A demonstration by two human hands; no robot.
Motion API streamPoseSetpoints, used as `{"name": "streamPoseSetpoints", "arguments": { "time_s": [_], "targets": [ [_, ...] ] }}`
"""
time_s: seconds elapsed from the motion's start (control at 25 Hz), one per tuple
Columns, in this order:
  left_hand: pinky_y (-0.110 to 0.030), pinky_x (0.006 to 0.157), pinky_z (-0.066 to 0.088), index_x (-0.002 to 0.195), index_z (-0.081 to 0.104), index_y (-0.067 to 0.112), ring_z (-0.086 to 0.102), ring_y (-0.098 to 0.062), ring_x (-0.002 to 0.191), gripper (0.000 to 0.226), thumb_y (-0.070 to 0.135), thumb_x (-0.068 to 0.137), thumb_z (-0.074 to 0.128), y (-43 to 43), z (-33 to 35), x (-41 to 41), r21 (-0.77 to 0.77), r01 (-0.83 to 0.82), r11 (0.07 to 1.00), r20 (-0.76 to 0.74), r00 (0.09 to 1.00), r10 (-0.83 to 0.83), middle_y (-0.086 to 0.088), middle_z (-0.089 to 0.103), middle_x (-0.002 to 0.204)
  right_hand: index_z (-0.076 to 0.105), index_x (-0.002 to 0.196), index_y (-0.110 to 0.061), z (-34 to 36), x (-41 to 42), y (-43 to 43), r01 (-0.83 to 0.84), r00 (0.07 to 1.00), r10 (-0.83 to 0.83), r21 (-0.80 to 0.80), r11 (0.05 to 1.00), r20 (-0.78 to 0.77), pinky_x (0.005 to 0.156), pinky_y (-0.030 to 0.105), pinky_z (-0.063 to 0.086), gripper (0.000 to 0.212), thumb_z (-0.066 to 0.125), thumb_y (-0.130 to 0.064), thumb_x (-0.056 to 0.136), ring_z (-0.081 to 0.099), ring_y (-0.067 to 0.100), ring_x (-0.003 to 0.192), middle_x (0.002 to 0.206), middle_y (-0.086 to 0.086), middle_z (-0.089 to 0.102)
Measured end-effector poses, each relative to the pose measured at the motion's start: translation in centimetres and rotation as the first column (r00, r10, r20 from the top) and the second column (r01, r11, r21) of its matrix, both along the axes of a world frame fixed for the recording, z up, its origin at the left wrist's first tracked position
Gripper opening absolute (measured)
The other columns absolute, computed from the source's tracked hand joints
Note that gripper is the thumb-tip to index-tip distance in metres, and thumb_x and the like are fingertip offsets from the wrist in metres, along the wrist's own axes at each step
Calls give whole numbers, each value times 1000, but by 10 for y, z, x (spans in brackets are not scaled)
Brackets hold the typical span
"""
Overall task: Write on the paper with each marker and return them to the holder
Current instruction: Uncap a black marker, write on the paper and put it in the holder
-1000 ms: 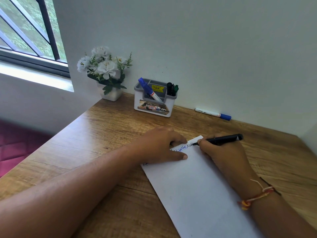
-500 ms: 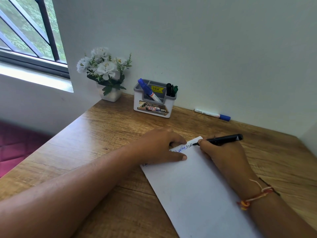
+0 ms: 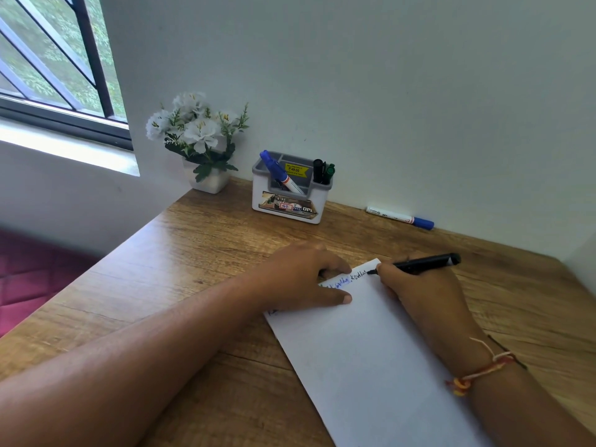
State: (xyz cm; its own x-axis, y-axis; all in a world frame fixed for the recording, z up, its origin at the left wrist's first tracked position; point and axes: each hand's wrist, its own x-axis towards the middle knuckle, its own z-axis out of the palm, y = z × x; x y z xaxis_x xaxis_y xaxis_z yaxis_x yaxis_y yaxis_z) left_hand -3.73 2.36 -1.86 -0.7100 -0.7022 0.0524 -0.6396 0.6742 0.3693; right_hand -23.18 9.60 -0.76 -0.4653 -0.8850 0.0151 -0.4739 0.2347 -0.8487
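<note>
A white sheet of paper (image 3: 364, 350) lies slanted on the wooden desk (image 3: 200, 253). My right hand (image 3: 422, 295) grips a black marker (image 3: 425, 262) whose tip touches the paper's top edge, beside blue and black writing. My left hand (image 3: 303, 275) presses flat on the paper's upper left corner, fingers spread. A white and grey holder (image 3: 290, 201) stands at the back by the wall, holding a blue-capped marker (image 3: 279, 174), a black marker (image 3: 317, 171) and a green marker (image 3: 329, 172). Another blue-capped white marker (image 3: 400, 217) lies on the desk against the wall.
A white pot of white artificial flowers (image 3: 200, 143) stands left of the holder in the desk corner. A window (image 3: 48, 66) with dark bars is at the upper left. The desk's left edge drops to a red surface (image 3: 35, 275).
The marker tip has crept a little rightwards along the paper's top edge, adding a few black letters. My left hand has stayed put.
</note>
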Motion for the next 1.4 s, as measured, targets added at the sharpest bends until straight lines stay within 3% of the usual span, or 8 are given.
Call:
{"name": "streamPoseSetpoints", "arguments": {
  "time_s": [0.32,0.48,0.56,0.72,0.84,0.92,1.12,1.4],
  "targets": [
    [-29,81,41,141,50,44,45,-9,97,54,60,90,59,0,1,0,5,-2,1000,10,1000,2,13,47,104,77,76,-20,-2,-1,-1,38,999,-37,-28,999,29,67,40,57,13,73,-31,81,70,19,73,72,1,75],
    [-29,83,43,140,50,44,47,-7,98,53,58,90,61,1,0,1,25,0,1000,3,1000,0,15,50,107,77,79,-13,-2,-3,0,67,981,-52,-73,995,185,61,29,48,21,72,-32,87,67,17,69,75,3,76],
    [-29,84,48,138,51,40,51,-7,95,49,45,92,65,3,1,5,102,-40,994,-109,993,51,15,51,108,77,86,-16,-3,-4,1,66,965,-30,-133,989,260,63,25,49,16,73,-31,90,69,16,75,81,3,78],
    [-33,79,55,118,54,25,60,-12,84,25,8,99,53,2,16,14,426,-146,893,-547,745,382,0,63,108,77,102,-26,-4,-7,1,20,952,56,-245,969,300,66,24,54,13,74,-22,91,72,16,91,99,3,77],
    [-31,75,58,119,49,11,69,-18,84,15,13,104,47,3,27,12,610,6,792,-683,509,523,-10,71,114,79,104,-25,0,-2,2,21,903,116,-312,950,414,71,29,56,16,65,-22,97,74,16,93,96,2,80],
    [-30,70,59,119,48,4,72,-22,81,23,22,105,44,7,29,9,682,124,721,-694,424,582,-15,74,111,77,105,-24,5,0,5,-28,889,188,-360,933,418,71,33,56,21,57,-21,102,75,17,86,90,6,80],
    [-26,62,56,103,56,6,66,-19,70,30,33,104,41,11,29,12,686,262,679,-718,393,574,-16,70,89,75,99,-16,15,6,17,-192,855,377,-458,868,356,66,34,54,15,60,-13,99,71,19,72,81,12,76],
    [-26,59,58,101,56,5,70,-23,70,41,45,94,49,17,28,7,727,314,611,-685,391,614,-17,69,83,81,97,-21,14,12,20,-288,817,463,-453,844,345,69,32,55,21,65,-8,96,73,18,76,84,12,78]
  ]
}}
